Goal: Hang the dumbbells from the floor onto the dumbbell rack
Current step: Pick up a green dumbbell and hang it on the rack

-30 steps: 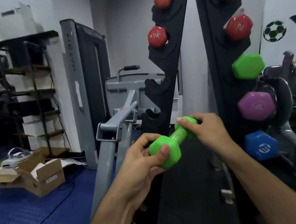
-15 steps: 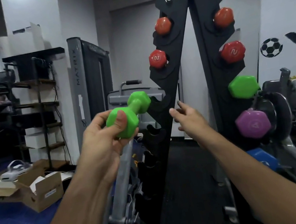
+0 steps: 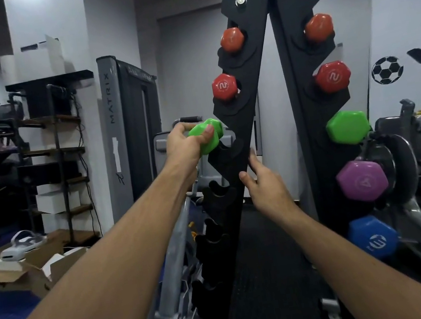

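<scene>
Dumbbell (image 3: 207, 136) green, left of rack (image 3: 239, 138), by its free notch | left hand (image 3: 187, 142) grips one end (so the bar can drop in) | right hand (image 3: 266, 186) spread, steadying rack's edge

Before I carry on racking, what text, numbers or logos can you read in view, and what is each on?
"MATRIX": vertical letters on the grey machine upright.
"2": end of the red dumbbell on the left rail, and of the red dumbbell on the right rail.
"4": purple dumbbell, faint.
Blue dumbbell: white mark, not readable.
Top orange dumbbells: blurred.
</scene>
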A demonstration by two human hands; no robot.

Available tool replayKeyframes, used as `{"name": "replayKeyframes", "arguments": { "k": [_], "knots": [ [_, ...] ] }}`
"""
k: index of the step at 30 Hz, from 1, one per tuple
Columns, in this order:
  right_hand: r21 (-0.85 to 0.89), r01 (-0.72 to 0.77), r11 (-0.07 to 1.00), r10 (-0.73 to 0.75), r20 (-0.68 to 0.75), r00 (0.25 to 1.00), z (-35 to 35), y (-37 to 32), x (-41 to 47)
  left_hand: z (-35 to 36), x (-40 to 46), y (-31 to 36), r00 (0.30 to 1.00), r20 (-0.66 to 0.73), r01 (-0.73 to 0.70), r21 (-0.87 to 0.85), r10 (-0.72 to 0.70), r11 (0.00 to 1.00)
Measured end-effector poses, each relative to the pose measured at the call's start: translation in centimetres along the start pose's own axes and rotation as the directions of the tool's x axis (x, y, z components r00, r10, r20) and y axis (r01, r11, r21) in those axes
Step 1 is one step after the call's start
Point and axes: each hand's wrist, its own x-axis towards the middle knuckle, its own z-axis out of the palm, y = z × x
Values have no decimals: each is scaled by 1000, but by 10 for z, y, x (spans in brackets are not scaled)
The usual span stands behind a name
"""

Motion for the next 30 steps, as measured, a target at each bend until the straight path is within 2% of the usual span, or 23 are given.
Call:
{"name": "replayKeyframes", "arguments": {
  "k": [6, 14, 19, 30],
  "knots": [
    [72, 32, 997, -30, -24, 999, 4, 5, 1, 9, 11, 6, 989, 150, -21, 126, 2, 992],
    [145, 57, 988, -41, -112, 993, 20, 14, 1, 4, 8, 1, 957, 283, -139, 258, 62, 956],
    [108, 44, 993, -34, -95, 995, 16, 13, 1, 4, 7, -4, 951, 300, -153, 241, 76, 958],
    [92, 40, 995, -32, -93, 995, 15, 14, 1, 4, 6, -5, 946, 323, -95, 233, 15, 968]
  ]
}}
